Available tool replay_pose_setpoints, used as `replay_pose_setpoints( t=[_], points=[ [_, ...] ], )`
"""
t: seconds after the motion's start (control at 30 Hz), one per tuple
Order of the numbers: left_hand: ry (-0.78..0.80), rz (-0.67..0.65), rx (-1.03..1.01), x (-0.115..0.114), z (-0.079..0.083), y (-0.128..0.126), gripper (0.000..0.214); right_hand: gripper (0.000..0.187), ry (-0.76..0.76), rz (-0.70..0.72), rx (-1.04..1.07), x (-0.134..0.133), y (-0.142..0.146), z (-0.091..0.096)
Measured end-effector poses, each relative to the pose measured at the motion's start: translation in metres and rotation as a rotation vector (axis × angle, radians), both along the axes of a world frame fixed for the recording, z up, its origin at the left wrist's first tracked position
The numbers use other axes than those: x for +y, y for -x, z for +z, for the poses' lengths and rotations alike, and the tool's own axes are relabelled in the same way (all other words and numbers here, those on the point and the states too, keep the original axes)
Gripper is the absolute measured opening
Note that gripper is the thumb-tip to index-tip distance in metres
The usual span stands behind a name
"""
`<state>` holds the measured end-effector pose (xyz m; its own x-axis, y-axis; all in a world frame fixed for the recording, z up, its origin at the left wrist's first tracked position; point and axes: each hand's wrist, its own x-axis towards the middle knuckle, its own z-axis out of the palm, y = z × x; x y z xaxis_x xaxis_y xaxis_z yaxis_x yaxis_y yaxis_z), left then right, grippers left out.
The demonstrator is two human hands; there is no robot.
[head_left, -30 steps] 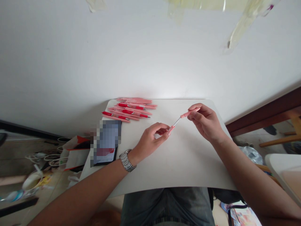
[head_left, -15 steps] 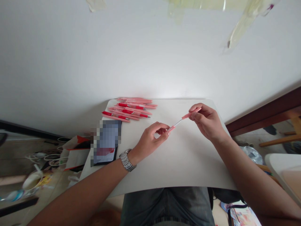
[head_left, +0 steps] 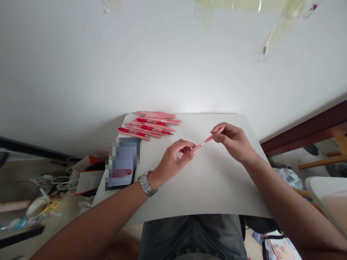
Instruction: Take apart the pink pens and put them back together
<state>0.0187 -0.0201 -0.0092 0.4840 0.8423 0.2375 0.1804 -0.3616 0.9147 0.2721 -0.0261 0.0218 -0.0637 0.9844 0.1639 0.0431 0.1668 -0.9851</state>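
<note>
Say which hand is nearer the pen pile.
Left. The left hand is to the near right of the pen pile; the right hand is farther off to its right.

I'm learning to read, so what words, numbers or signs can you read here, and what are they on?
No words, numbers or signs can be read.
White label in the pen pile: too small.
Pen piece in the left hand: any print too small.
Phone: screen blurred out.
</note>
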Motion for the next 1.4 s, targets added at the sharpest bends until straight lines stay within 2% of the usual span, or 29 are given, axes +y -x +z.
replay_pose_setpoints(
  t=[0.13, 0.53, 0.73, 1.23, 1.4],
  points=[
    [-0.013, 0.009, -0.009, 0.000, 0.000, 0.000, 0.017, 0.017, -0.003, 0.060, -0.045, -0.002, 0.004, -0.001],
    [-0.042, 0.027, 0.000, 0.000, 0.002, 0.001, 0.016, 0.022, 0.004, 0.082, -0.089, -0.004, 0.006, 0.001],
    [-0.108, 0.051, 0.014, 0.000, 0.004, 0.001, 0.013, 0.020, 0.018, 0.107, -0.061, -0.004, 0.007, 0.000],
    [-0.126, 0.065, 0.037, 0.001, 0.001, 0.001, 0.012, 0.025, 0.011, 0.077, -0.012, -0.004, 0.016, -0.004],
    [-0.096, 0.049, 0.020, 0.000, -0.001, 0.000, 0.013, 0.019, -0.011, 0.112, 0.021, -0.004, 0.016, -0.006]
  ],
)
